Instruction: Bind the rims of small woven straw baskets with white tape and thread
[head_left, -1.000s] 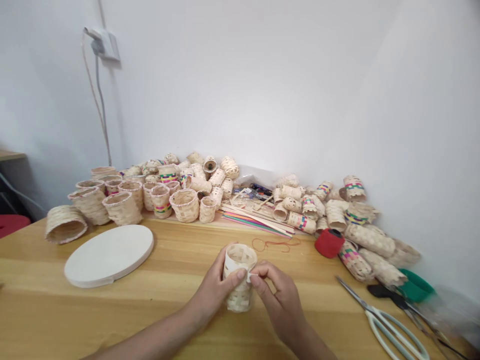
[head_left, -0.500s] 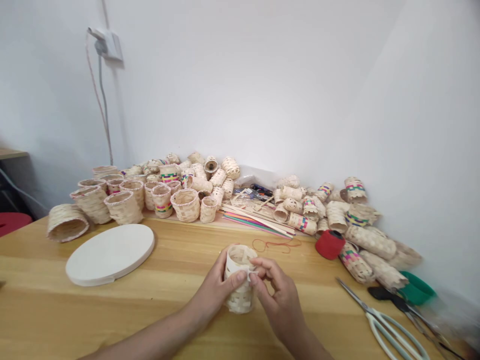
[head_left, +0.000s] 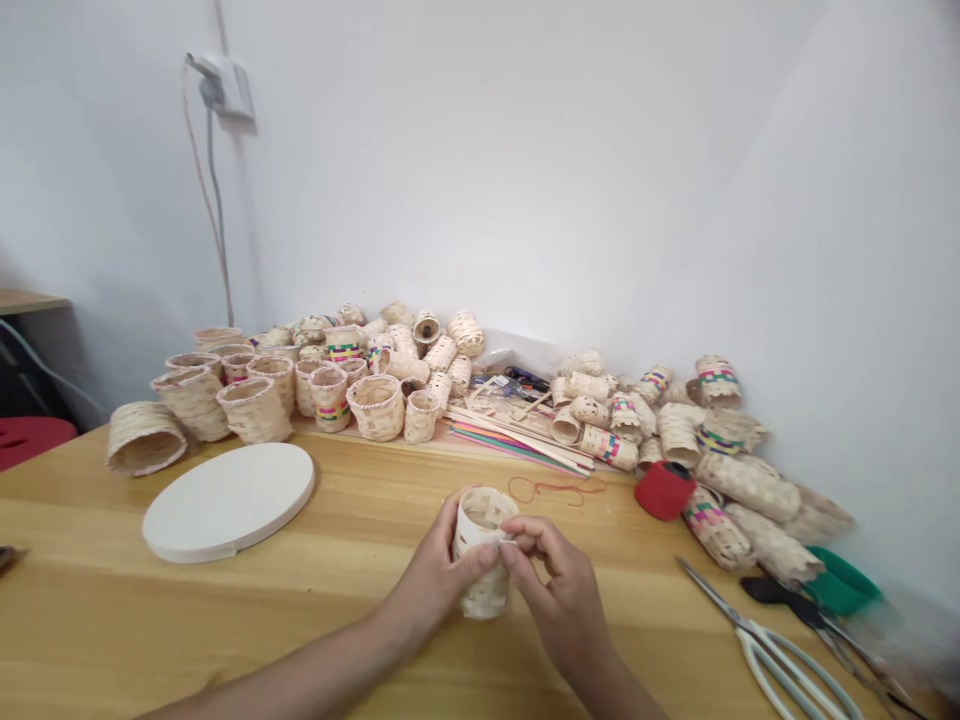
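Observation:
A small pale woven basket (head_left: 484, 590) stands upright between my hands at the front of the table, its round mouth tilted a little toward me. My left hand (head_left: 442, 565) wraps round its left side, the thumb pressed on the front near the rim. At the right of the rim, my right hand (head_left: 551, 570) pinches the end of a thin pale strip (head_left: 508, 543) between thumb and fingers. The rest of that strip merges with the basket's weave, so its path cannot be made out.
Finished-looking woven baskets (head_left: 375, 407) crowd the back left. A white round disc (head_left: 229, 500) lies at left. Flat coloured strips (head_left: 517, 445), red thread (head_left: 551, 490) and a red spool (head_left: 665, 490) lie behind my hands. Scissors (head_left: 765, 640) and a green bowl-like piece (head_left: 844, 580) are at right.
The view has shifted slightly, so everything appears a little farther right. My hands keep the same hold on the basket, and the strip's end shows less beside my right fingers.

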